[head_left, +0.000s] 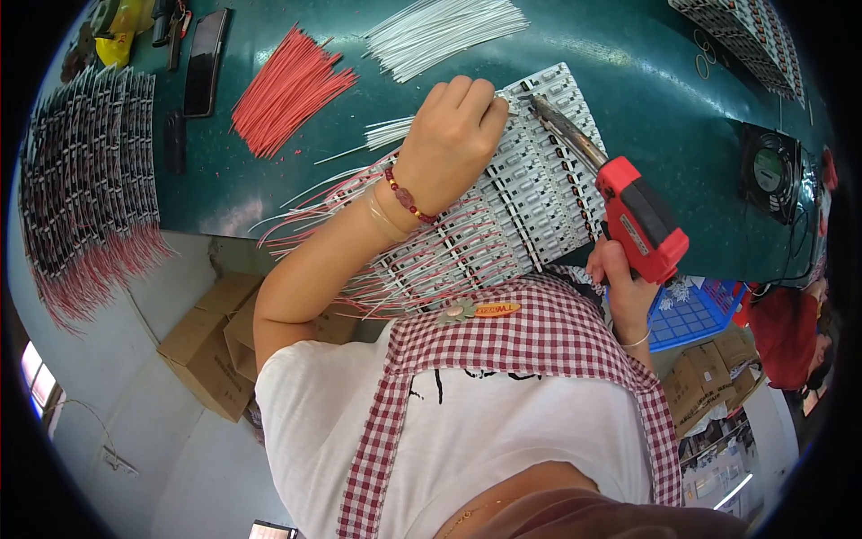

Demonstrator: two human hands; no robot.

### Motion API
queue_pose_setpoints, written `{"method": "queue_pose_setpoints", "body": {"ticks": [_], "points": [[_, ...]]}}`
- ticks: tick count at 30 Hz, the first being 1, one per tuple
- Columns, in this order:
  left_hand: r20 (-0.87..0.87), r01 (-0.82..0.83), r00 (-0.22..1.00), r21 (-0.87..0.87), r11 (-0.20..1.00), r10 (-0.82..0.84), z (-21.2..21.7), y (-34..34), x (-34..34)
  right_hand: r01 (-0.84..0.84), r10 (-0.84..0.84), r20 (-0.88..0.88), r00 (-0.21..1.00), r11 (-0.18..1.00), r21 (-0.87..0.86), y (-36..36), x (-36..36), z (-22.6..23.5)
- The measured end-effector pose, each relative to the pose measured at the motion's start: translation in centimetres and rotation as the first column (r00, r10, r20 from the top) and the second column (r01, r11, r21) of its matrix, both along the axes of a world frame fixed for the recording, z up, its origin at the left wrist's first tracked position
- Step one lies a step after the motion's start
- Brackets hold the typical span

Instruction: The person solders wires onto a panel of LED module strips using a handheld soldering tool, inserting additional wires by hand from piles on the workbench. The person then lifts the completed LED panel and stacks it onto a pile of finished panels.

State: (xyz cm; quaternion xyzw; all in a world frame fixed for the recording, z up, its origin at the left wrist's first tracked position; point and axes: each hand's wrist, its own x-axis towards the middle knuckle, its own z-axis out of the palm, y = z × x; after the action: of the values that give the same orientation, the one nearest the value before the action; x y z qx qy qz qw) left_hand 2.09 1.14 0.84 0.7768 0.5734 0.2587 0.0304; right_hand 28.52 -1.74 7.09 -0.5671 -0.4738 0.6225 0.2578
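Observation:
My left hand [453, 126] is closed above the far part of a panel of small circuit boards [539, 193]. Several white wires [386, 135] stick out to the left from under its palm, and its fingers seem to pinch them; the fingertips are partly hidden. In my right hand [620, 283] is a red and black soldering gun [639, 218]. Its metal tip reaches the panel's far edge, just right of my left fingers. Red and white wires [359, 260] are attached along the panel's left side and hang off toward me.
Beyond the panel lie a bundle of red wires [289, 90] and one of white wires [446, 34]. Wired boards [90, 180] stand at the left, near a phone [206, 63]. On the right are stacked panels [750, 40], a small fan [770, 171] and a blue basket [687, 323].

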Motion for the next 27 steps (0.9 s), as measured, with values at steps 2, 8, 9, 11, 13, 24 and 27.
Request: {"method": "queue_pose_setpoints", "body": {"ticks": [2, 8, 9, 11, 13, 24, 27], "points": [[0.003, 0.004, 1.000, 0.002, 1.000, -0.004, -0.1, 0.0, 0.0, 0.001, -0.001, 0.028, 1.000, 1.000, 0.019, -0.2, 0.3, -0.6], [0.013, 0.004, 1.000, 0.005, 1.000, -0.004, 0.1, -0.2, 0.3, -0.010, 0.003, 0.081, 0.997, 0.996, 0.088, -0.5, 0.8, -1.0], [0.018, 0.005, 1.000, 0.005, 1.000, -0.005, 0.0, -0.2, 0.3, -0.012, 0.008, 0.066, 0.998, 0.998, 0.062, -0.4, 0.6, -0.5], [0.010, 0.004, 1.000, 0.009, 1.000, -0.004, 0.0, -0.2, 0.3, -0.033, 0.029, 0.036, 0.999, 0.993, 0.113, -0.1, -0.1, -0.1], [0.006, 0.004, 1.000, 0.011, 1.000, -0.004, 0.0, -0.3, 0.3, -0.053, 0.051, 0.011, 0.999, 0.985, 0.163, -0.1, -0.3, 0.1], [-0.124, -0.061, 0.990, 0.066, 0.996, 0.069, 0.3, -0.2, 0.4, 0.037, -0.030, -0.053, 0.998, 0.989, 0.143, -0.3, 0.0, 0.2], [-0.041, 0.000, 0.999, 0.085, 0.996, 0.004, 0.7, -0.7, 0.4, 0.020, -0.010, -0.076, 0.997, 0.991, 0.129, -0.5, 0.4, -0.2]]}}
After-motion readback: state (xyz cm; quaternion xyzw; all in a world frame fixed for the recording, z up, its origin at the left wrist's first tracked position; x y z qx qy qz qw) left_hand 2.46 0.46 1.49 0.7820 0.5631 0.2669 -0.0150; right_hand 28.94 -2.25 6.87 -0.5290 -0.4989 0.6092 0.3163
